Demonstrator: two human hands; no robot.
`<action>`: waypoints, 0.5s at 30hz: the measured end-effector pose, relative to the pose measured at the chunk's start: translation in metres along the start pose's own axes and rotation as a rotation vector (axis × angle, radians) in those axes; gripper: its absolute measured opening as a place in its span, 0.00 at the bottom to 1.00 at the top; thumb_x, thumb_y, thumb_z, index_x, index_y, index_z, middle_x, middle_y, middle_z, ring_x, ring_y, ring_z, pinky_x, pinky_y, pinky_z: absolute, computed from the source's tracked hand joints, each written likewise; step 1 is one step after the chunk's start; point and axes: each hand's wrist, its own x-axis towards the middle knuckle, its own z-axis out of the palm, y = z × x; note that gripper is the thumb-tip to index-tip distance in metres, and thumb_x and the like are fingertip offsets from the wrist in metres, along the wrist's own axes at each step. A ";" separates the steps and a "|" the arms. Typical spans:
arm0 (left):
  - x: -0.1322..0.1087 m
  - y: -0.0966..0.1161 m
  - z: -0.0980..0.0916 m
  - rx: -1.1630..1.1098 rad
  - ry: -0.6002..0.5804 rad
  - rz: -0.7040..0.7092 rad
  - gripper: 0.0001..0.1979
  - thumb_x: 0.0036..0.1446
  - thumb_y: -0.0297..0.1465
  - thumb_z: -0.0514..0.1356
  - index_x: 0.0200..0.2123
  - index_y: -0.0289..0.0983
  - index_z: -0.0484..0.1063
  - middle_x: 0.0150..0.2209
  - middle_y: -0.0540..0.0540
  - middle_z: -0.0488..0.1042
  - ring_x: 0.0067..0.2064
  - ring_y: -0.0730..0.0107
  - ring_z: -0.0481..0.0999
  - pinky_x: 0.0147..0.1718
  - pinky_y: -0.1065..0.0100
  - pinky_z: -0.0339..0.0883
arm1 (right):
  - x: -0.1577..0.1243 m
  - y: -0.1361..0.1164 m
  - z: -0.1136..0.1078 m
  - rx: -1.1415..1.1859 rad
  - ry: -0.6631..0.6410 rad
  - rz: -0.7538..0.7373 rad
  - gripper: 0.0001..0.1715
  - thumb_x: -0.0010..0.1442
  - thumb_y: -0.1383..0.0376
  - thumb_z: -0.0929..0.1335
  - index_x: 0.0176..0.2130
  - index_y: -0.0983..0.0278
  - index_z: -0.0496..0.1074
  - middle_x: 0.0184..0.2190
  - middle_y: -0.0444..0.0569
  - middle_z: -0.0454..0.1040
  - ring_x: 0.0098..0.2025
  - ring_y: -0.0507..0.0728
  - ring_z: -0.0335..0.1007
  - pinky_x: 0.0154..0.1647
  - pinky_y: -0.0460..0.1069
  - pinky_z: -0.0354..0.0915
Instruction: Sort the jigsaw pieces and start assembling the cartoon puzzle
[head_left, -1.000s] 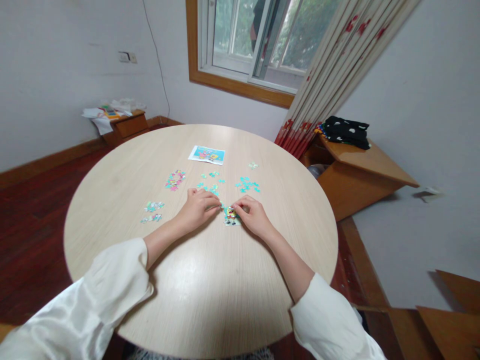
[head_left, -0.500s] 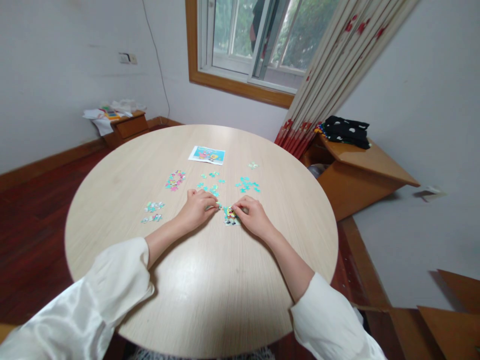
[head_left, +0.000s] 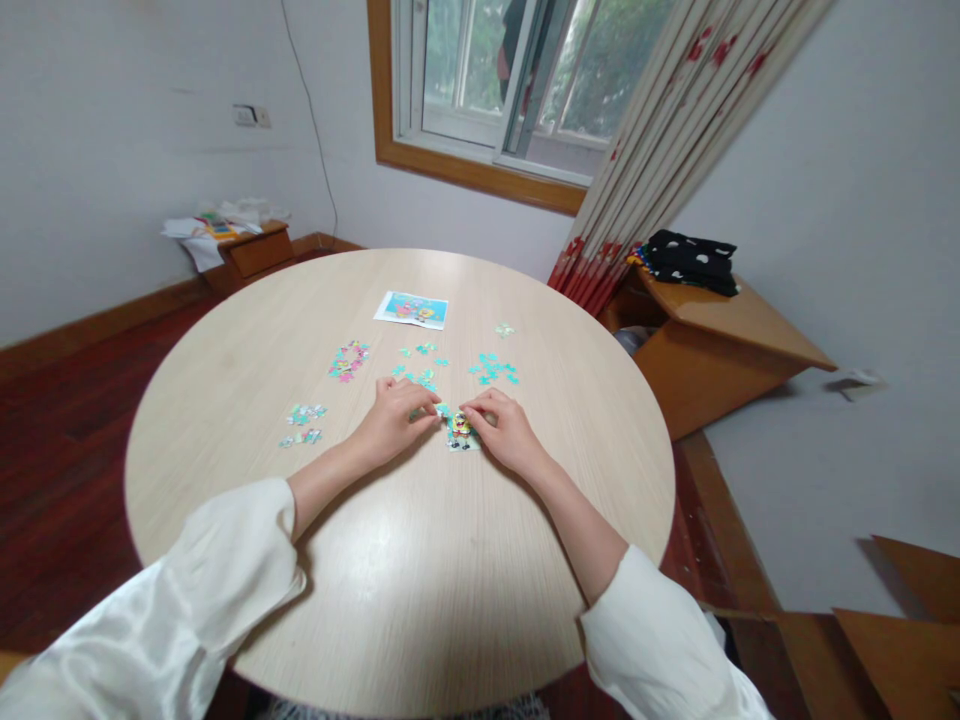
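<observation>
A small joined block of jigsaw puzzle [head_left: 460, 432], printed with a yellow cartoon figure, lies on the table between my hands. Thumb and fingers of my left hand [head_left: 395, 420] pinch a small puzzle piece [head_left: 441, 410] at the block's upper left corner; whether it is locked in cannot be told. My right hand [head_left: 504, 428] is closed at the block's upper right, its fingertips on the edge and partly covering it. Loose turquoise pieces [head_left: 493, 369] lie beyond my right hand, and more green and turquoise pieces [head_left: 418, 376] beyond my left.
The round wooden table [head_left: 390, 590] also holds a picture card [head_left: 412, 310], a cluster of pink pieces [head_left: 348, 362], pale pieces [head_left: 306, 414] at the left and a small light group [head_left: 505, 330] farther back. A wooden cabinet [head_left: 739, 325] stands past the right rim.
My left fingertips have moved slightly right, bringing the piece against the block's corner. My right fingertips have shifted slightly up and left, showing more of the yellow figure.
</observation>
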 end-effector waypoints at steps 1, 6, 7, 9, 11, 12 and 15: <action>0.000 0.001 0.000 -0.009 0.001 0.006 0.04 0.56 0.31 0.62 0.29 0.38 0.73 0.36 0.49 0.80 0.40 0.65 0.73 0.45 0.58 0.50 | 0.000 -0.001 0.000 0.021 -0.005 0.001 0.10 0.61 0.67 0.66 0.34 0.62 0.78 0.31 0.48 0.72 0.36 0.54 0.69 0.40 0.50 0.63; -0.001 0.007 0.000 -0.042 -0.017 0.036 0.01 0.55 0.29 0.62 0.32 0.38 0.73 0.32 0.51 0.79 0.39 0.66 0.73 0.45 0.59 0.50 | -0.001 -0.003 0.004 0.090 -0.051 -0.002 0.09 0.61 0.66 0.66 0.35 0.62 0.78 0.30 0.48 0.73 0.36 0.54 0.69 0.40 0.50 0.64; -0.002 0.008 0.001 -0.048 -0.024 0.045 0.02 0.56 0.29 0.62 0.30 0.38 0.72 0.34 0.50 0.79 0.39 0.66 0.72 0.45 0.59 0.50 | -0.001 -0.003 0.005 0.101 -0.049 0.000 0.09 0.60 0.66 0.67 0.35 0.62 0.78 0.30 0.48 0.73 0.36 0.53 0.69 0.40 0.49 0.64; -0.002 0.009 0.001 -0.057 -0.033 0.060 0.06 0.56 0.30 0.62 0.27 0.38 0.71 0.36 0.49 0.79 0.40 0.66 0.72 0.46 0.58 0.50 | -0.001 -0.003 0.007 0.117 -0.035 0.008 0.07 0.59 0.66 0.67 0.34 0.63 0.77 0.30 0.47 0.73 0.35 0.53 0.69 0.38 0.49 0.64; -0.002 0.010 0.002 -0.059 -0.048 0.062 0.06 0.57 0.31 0.61 0.28 0.38 0.72 0.35 0.49 0.79 0.40 0.65 0.72 0.47 0.58 0.50 | -0.001 -0.003 0.008 0.120 -0.025 0.017 0.06 0.58 0.66 0.68 0.31 0.63 0.76 0.29 0.46 0.72 0.35 0.52 0.68 0.37 0.48 0.63; -0.002 0.010 0.002 -0.056 -0.055 0.057 0.05 0.57 0.32 0.61 0.29 0.38 0.72 0.35 0.49 0.79 0.40 0.65 0.72 0.47 0.58 0.50 | -0.001 -0.003 0.008 0.117 -0.022 0.020 0.06 0.58 0.66 0.68 0.30 0.63 0.75 0.29 0.46 0.72 0.34 0.52 0.68 0.37 0.48 0.63; -0.001 0.009 0.001 -0.037 -0.073 0.031 0.05 0.57 0.32 0.61 0.30 0.39 0.72 0.35 0.49 0.79 0.41 0.64 0.72 0.47 0.58 0.50 | 0.000 -0.002 0.007 0.117 -0.012 0.035 0.07 0.57 0.67 0.68 0.27 0.63 0.73 0.27 0.45 0.71 0.33 0.52 0.67 0.37 0.48 0.62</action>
